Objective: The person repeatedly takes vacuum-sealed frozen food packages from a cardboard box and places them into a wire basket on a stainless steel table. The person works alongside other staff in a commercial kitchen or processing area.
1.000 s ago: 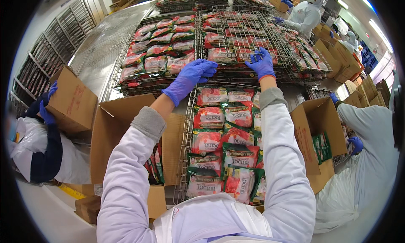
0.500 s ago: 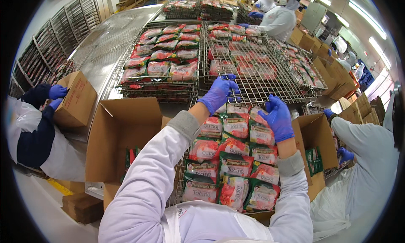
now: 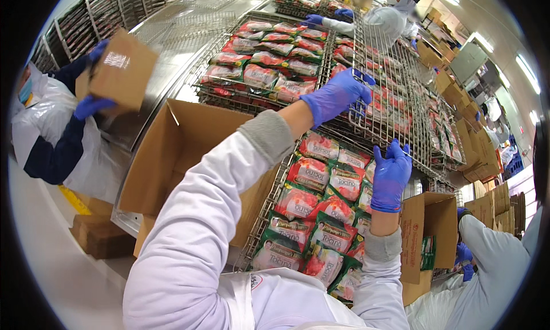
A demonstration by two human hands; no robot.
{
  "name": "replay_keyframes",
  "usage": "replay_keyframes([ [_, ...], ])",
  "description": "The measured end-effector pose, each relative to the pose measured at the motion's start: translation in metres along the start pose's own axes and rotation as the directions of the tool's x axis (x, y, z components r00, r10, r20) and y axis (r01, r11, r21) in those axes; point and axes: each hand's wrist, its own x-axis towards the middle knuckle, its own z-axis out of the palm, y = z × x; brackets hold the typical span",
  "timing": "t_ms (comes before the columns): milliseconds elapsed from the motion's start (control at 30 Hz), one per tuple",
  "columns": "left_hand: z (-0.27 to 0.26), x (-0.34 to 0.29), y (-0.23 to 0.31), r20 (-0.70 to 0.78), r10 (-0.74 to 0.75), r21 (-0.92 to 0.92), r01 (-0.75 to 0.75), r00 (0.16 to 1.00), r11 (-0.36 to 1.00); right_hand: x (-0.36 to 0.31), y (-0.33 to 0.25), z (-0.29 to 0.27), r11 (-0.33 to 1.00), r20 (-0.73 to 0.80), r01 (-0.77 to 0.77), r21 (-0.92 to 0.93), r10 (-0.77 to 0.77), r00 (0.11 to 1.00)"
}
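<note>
My left hand (image 3: pixel 339 98), in a blue glove, has its fingers wrapped round the near left corner of an empty wire rack (image 3: pixel 385 72). At the rack's near right edge my right hand (image 3: pixel 391 178), also gloved in blue, grips the wire between thumb and fingers. The rack is tilted up over stacked racks of packets. Below my forearms lies another wire tray (image 3: pixel 252 248) filled with rows of red and green plastic food packets (image 3: pixel 335 233). My right wrist and sleeve hide part of those rows.
An open cardboard box (image 3: pixel 152 172) stands left of the tray, another box (image 3: pixel 413 238) to the right. Beyond are stacked racks of packets (image 3: pixel 260 75) on a metal table (image 3: pixel 172 40). A co-worker at left holds a carton (image 3: pixel 126 69); other co-workers stand right and far.
The view has turned, shifting the scene. The empty rack has gone from lying nearly flat to steeply tilted, still in both my hands. The co-worker at left has raised the carton.
</note>
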Motion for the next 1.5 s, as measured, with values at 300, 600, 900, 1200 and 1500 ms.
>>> replay_keyframes([
  [300,-0.103,-0.071,0.048,-0.468,0.190,-0.242,-0.332,0.863,0.912,0.037,-0.025,0.127,0.640,0.701,0.558,-0.529,-0.042,0.712],
  [600,-0.319,-0.058,0.008,-0.370,0.665,0.718,-0.254,0.648,0.648,0.017,0.053,0.126,0.811,0.608,0.233,-0.537,0.180,0.773],
  [900,-0.340,-0.075,0.055,-0.736,-0.089,0.108,0.245,0.671,0.963,0.019,0.044,0.064,0.753,0.585,0.269,-0.601,0.184,0.790],
  [1200,-0.055,-0.156,-0.004,0.054,-0.287,0.597,0.199,0.957,0.777,-0.056,-0.082,-0.102,0.274,0.539,0.464,-0.842,0.442,0.717],
  [1500,0.004,-0.150,-0.127,0.210,-0.632,0.974,-0.101,0.746,0.205,-0.093,-0.044,-0.209,0.056,0.529,0.652,-0.756,0.638,0.559],
])
